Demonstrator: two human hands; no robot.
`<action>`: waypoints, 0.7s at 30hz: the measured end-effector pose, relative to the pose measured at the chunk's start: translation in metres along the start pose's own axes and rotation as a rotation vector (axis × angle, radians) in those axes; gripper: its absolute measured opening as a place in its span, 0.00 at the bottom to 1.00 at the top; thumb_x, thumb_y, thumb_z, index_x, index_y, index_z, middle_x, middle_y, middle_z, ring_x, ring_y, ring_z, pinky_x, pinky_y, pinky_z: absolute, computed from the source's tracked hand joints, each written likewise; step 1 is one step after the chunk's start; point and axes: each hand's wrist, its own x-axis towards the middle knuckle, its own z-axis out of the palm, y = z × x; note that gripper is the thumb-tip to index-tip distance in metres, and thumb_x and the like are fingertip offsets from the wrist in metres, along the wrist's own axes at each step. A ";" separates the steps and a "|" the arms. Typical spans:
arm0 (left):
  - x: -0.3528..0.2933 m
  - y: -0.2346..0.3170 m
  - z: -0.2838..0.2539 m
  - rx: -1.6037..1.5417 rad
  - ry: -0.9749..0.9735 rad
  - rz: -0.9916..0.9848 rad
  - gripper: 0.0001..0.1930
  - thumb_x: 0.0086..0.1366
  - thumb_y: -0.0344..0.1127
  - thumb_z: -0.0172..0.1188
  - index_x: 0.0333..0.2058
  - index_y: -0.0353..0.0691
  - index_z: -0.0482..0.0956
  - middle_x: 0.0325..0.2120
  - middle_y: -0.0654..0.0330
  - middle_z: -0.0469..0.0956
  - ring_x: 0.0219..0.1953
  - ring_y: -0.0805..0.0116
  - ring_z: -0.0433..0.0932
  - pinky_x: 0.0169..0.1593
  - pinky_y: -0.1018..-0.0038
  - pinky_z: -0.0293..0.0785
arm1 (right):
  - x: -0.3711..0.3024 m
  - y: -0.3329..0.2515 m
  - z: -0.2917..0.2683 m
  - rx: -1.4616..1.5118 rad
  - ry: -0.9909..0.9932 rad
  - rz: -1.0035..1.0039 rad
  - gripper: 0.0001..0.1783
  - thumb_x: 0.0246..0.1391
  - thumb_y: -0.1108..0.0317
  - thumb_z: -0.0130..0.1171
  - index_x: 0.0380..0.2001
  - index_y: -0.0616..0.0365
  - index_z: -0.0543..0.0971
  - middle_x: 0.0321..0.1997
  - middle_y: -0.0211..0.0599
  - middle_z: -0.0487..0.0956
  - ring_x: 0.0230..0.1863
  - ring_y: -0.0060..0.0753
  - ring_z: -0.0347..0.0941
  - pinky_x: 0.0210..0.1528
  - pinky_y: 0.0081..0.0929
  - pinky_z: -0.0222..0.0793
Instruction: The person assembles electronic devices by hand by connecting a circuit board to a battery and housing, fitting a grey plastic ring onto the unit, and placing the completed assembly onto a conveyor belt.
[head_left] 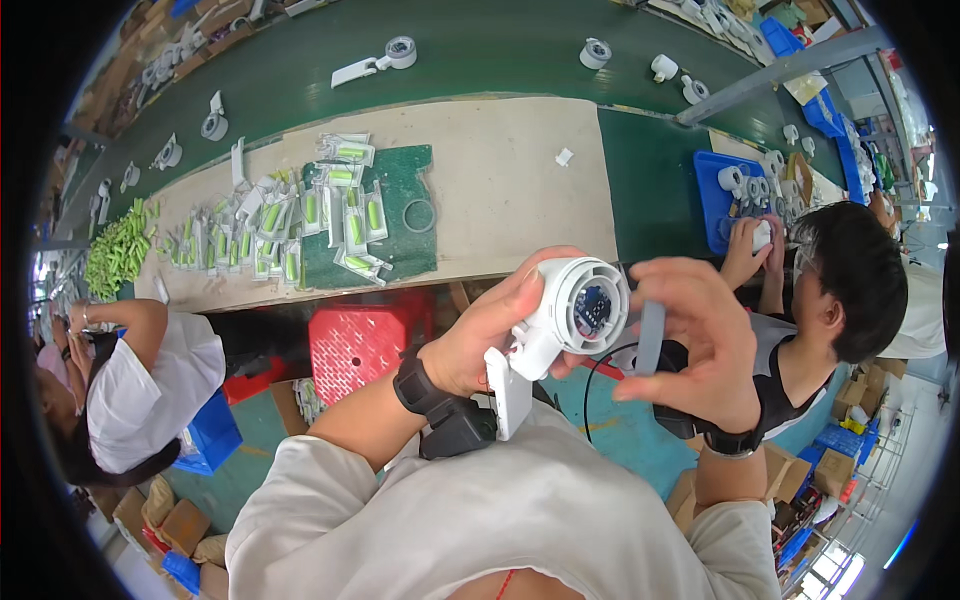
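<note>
In front of my chest, my left hand (478, 335) is closed around a white handheld fan (548, 318). Its round head faces right, and a blue circuit board (594, 308) shows inside the ring. From the fan's lower side hangs a flat white handle piece (511, 396), tilted downward. Just to the right, my right hand (712, 345) pinches a grey ring-shaped part (652, 338) seen nearly edge-on, apart from the fan head. A thin black cable (587, 400) curves below, between the hands; where it ends I cannot tell.
Ahead stands a workbench (510, 180) with many white parts holding green cells (352, 225) on a green mat, beside a loose green heap (122, 250). Fan pieces (400, 52) lie on the green belt. A red stool (360, 345) is below; co-workers sit left and right (850, 280).
</note>
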 end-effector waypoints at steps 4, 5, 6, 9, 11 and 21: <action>0.000 -0.012 0.003 -0.058 -0.039 0.032 0.30 0.60 0.55 0.43 0.54 0.44 0.52 0.40 0.56 0.67 0.33 0.68 0.72 0.31 0.76 0.71 | 0.000 -0.012 0.009 -0.480 0.057 -0.278 0.36 0.20 0.59 0.72 0.40 0.57 0.73 0.41 0.40 0.70 0.32 0.31 0.69 0.25 0.20 0.66; 0.001 -0.015 0.009 -0.067 0.028 0.046 0.30 0.59 0.55 0.44 0.54 0.44 0.52 0.42 0.57 0.66 0.37 0.68 0.71 0.33 0.76 0.72 | -0.001 -0.014 0.015 -0.505 0.092 -0.350 0.36 0.20 0.61 0.70 0.41 0.57 0.73 0.40 0.41 0.71 0.30 0.33 0.69 0.24 0.21 0.66; 0.001 -0.017 0.013 -0.075 0.096 0.061 0.30 0.59 0.55 0.45 0.55 0.45 0.51 0.45 0.58 0.65 0.41 0.69 0.70 0.35 0.75 0.72 | -0.002 -0.015 0.019 -0.507 0.099 -0.344 0.36 0.20 0.61 0.70 0.41 0.57 0.73 0.40 0.41 0.71 0.30 0.33 0.69 0.24 0.21 0.66; 0.002 -0.019 0.013 -0.079 0.033 0.085 0.33 0.57 0.55 0.48 0.55 0.43 0.51 0.48 0.59 0.63 0.49 0.69 0.65 0.46 0.73 0.67 | -0.009 -0.018 0.024 -0.567 0.225 -0.362 0.32 0.24 0.64 0.68 0.41 0.60 0.73 0.40 0.42 0.72 0.25 0.32 0.68 0.24 0.20 0.65; -0.001 -0.021 0.016 -0.084 0.047 0.122 0.34 0.56 0.54 0.51 0.55 0.41 0.52 0.48 0.59 0.63 0.51 0.68 0.63 0.53 0.71 0.60 | -0.016 -0.019 0.024 -0.636 0.248 -0.421 0.30 0.26 0.65 0.67 0.40 0.59 0.73 0.40 0.41 0.72 0.25 0.31 0.67 0.24 0.20 0.64; -0.011 -0.033 0.021 -0.056 -0.047 0.178 0.33 0.55 0.57 0.50 0.56 0.52 0.53 0.51 0.44 0.58 0.50 0.55 0.64 0.49 0.64 0.67 | -0.030 -0.025 0.040 -0.691 0.393 -0.634 0.24 0.31 0.74 0.62 0.39 0.47 0.76 0.45 0.35 0.68 0.25 0.25 0.63 0.23 0.16 0.62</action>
